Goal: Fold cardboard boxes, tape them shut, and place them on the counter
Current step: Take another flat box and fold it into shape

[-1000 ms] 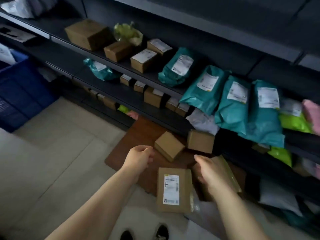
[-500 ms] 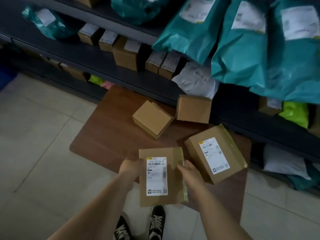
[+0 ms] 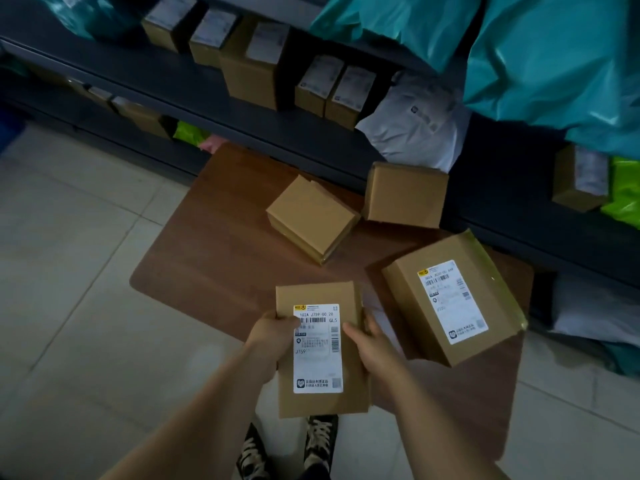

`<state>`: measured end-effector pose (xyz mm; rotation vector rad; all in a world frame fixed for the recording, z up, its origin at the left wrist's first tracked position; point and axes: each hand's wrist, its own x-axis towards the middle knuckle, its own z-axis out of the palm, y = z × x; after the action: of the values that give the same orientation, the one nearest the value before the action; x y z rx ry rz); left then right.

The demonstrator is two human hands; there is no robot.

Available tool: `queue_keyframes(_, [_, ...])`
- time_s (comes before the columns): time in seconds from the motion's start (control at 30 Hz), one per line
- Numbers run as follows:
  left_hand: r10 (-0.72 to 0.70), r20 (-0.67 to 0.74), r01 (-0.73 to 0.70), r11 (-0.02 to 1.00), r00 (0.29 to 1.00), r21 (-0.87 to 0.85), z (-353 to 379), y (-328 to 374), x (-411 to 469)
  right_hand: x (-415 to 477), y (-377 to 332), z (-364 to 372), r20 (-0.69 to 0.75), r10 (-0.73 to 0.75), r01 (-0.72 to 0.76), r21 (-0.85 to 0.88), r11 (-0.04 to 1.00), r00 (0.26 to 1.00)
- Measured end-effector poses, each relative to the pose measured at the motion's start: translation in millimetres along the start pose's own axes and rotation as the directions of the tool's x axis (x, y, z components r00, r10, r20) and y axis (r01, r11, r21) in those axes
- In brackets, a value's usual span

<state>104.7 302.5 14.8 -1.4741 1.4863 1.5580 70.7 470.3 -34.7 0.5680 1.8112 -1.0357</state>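
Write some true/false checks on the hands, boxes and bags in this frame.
1. The left hand and right hand both hold the labelled box. True.
2. Its label faces down. False: the label faces up at the camera.
3. Two plain boxes, one beside another, sit on the table. True.
4. A second labelled box lies left of the held one. False: the other labelled box lies to its right, on the table.
5. The shelf bags are mostly red. False: the big bags are teal.
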Motion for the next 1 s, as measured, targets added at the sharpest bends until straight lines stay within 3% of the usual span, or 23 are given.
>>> queue_keyframes(0.2, [0.06,-0.007,-0.06,0.995,0.998,-0.085,-21.7,17.0,-30.6,-44.2,-47.5,5.2,0.066,-0.067,0.06,0.099,0.993,0.996])
queue_keyframes(0.37, [0.116,-0.018,-0.117,0.97,0.993,-0.214,-59.7,51.0,-82.6,-78.6,-100.1,7.6,0.033,-0.221,0.222,-0.036,0.974,0.975])
queue_keyframes(0.53, [0.23,-0.106,-0.252,0.917,0.967,-0.311,-110.4,90.8,-150.1,-150.8,-180.5,10.6,0.103,-0.366,0.374,-0.065,0.925,0.925])
queue_keyframes(0.8, [0.41,-0.259,-0.484,0.769,0.874,-0.416,-196.4,138.3,-273.1,-289.4,-302.9,24.1,0.184,-0.648,0.673,-0.182,0.717,0.739])
queue_keyframes(1.0, [0.52,-0.374,-0.639,0.661,0.768,-0.394,-249.6,162.0,-342.7,-380.5,-364.3,61.2,0.206,-0.75,0.775,-0.256,0.578,0.628])
